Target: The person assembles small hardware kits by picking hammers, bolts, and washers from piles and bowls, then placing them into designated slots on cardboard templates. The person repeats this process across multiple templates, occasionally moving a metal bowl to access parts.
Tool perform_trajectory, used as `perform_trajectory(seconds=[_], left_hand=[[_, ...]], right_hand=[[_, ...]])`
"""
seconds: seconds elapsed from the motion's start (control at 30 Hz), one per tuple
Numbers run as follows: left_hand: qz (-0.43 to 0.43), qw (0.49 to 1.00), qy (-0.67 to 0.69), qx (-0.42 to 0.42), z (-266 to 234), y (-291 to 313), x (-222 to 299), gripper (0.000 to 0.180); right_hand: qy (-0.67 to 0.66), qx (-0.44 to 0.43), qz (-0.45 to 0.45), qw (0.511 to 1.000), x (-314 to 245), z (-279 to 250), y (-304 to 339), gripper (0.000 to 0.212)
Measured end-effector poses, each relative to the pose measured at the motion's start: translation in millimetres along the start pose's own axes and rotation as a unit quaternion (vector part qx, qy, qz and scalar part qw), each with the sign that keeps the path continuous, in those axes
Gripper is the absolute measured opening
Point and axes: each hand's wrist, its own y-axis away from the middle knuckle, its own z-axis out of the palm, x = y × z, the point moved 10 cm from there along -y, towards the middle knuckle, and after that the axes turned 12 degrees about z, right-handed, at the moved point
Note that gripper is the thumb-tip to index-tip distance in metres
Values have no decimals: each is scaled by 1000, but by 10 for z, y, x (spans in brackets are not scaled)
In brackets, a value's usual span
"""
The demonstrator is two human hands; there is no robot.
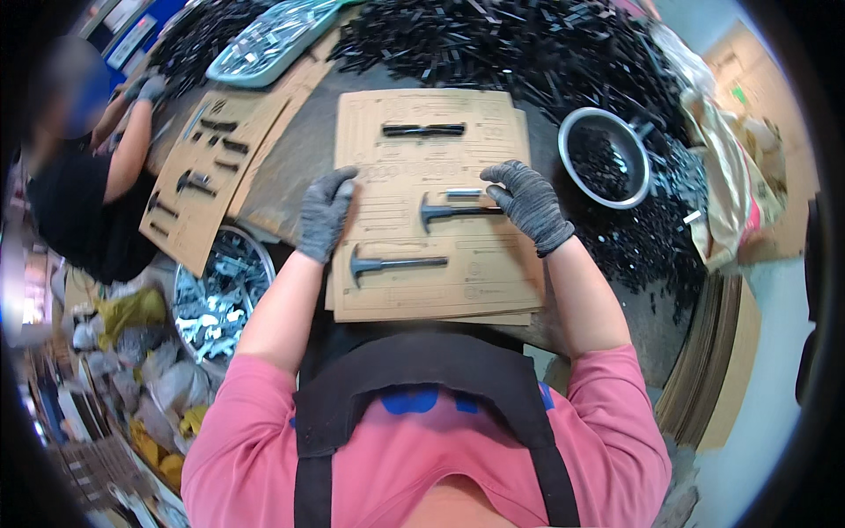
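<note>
In a grey glove, my left hand (327, 214) is at the left edge of a printed cardboard sheet (396, 304), fingers loosely bent and apart, holding nothing I can see. My right hand (531, 208), gloved likewise, hovers over the sheet's right side with thumb and fingers parted. Its fingertips are close to a short silver strip (463, 193) and cover the end of a dark T-shaped metal piece (449, 211). Below lies a second T-shaped piece (400, 262). A black bar-like part (423, 130) rests crosswise near the sheet's top.
Heaped black strips (493, 44) cover the table's far side. A metal bowl (640, 180) of black parts stands right, beside a white sack (717, 176). At left, a co-worker (88, 185) has another board (204, 231) with parts. A blue tray (231, 81) and a basin (266, 255) hold metal pieces.
</note>
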Motion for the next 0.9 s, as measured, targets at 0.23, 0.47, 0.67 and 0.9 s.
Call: perform_trajectory(seconds=[0.23,0.47,0.67,0.9], left_hand=[[-70,992,94,45,21,82,-298,22],[-85,988,123,49,34,94,-474,24],[-80,989,111,56,9,97,-473,25],[-95,985,125,66,12,99,-545,22]], right_hand=[[-31,267,30,963,905,-1257,1008,15],[215,391,380,810,2786,-2447,2507,30],[211,251,655,681,3913,-2533,3139,87],[147,228,656,704,4019,-2472,2712,98]])
